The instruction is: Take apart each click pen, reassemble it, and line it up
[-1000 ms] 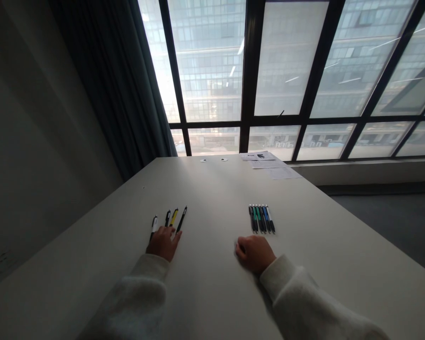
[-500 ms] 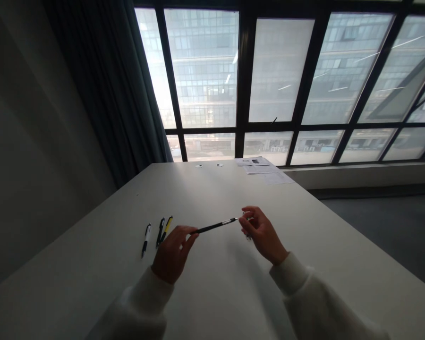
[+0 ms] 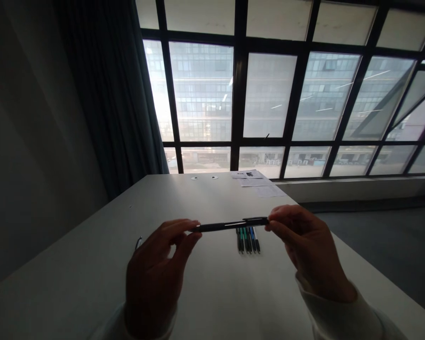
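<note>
The black pen (image 3: 230,225) you hold has a glossy plastic barrel that catches a streak of window light. The tabletop (image 3: 92,278) below it looks smooth and matt, and the paper sheets (image 3: 265,185) on it are matt too. Your right sleeve (image 3: 340,314) is soft, fuzzy knit, the curtain (image 3: 109,94) is dull cloth, and the window frame (image 3: 240,94) looks like smooth, dark metal.

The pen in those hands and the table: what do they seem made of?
The pen looks like glossy dark plastic, going by the pale highlight along its barrel; it could be metal. The table seems matte white laminate, smooth and evenly sheened.
</note>
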Demonstrator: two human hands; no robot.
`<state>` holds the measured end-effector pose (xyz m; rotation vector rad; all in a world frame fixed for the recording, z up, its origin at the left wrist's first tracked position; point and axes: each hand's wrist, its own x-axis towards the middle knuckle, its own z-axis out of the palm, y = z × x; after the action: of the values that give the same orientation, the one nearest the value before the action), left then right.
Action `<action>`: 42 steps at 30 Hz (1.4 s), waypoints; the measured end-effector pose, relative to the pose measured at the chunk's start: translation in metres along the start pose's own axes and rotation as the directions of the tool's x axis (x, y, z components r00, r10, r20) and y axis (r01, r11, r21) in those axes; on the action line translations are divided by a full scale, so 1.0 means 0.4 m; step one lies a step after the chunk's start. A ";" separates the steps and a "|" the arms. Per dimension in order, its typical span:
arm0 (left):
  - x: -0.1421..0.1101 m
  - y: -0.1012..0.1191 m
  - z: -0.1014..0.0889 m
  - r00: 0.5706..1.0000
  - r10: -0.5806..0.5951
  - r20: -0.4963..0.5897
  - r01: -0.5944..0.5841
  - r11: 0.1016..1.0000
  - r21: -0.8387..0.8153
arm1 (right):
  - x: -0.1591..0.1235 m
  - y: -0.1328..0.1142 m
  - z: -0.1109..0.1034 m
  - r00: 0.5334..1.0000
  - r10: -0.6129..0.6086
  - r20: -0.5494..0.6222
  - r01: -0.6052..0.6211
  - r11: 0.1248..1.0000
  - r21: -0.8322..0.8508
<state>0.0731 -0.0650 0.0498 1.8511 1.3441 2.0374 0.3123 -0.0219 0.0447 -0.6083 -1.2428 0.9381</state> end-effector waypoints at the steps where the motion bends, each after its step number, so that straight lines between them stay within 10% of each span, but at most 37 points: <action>1: -0.002 0.015 -0.002 0.997 -0.063 -0.033 0.062 0.998 -0.018 | -0.005 -0.008 0.004 1.000 -0.011 0.000 0.011 1.000 0.006; 7: -0.003 0.071 -0.017 0.961 -0.258 -0.101 0.245 0.961 -0.125 | -0.036 -0.039 0.028 0.993 -0.111 -0.043 0.111 0.994 -0.001; 25: -0.003 0.023 -0.059 0.992 -0.093 -0.082 0.073 0.973 -0.218 | -0.060 -0.052 0.098 0.944 -0.330 0.014 0.330 0.940 -0.083; 42: 0.021 0.012 -0.083 0.972 -0.204 -0.116 0.174 0.957 -0.231 | -0.054 -0.046 0.121 0.949 -0.314 0.026 0.315 0.944 -0.096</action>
<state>0.0453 -0.0809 0.0632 1.4561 1.2147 2.1469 0.2693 -0.0544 0.0606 -0.4643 -1.3551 0.6153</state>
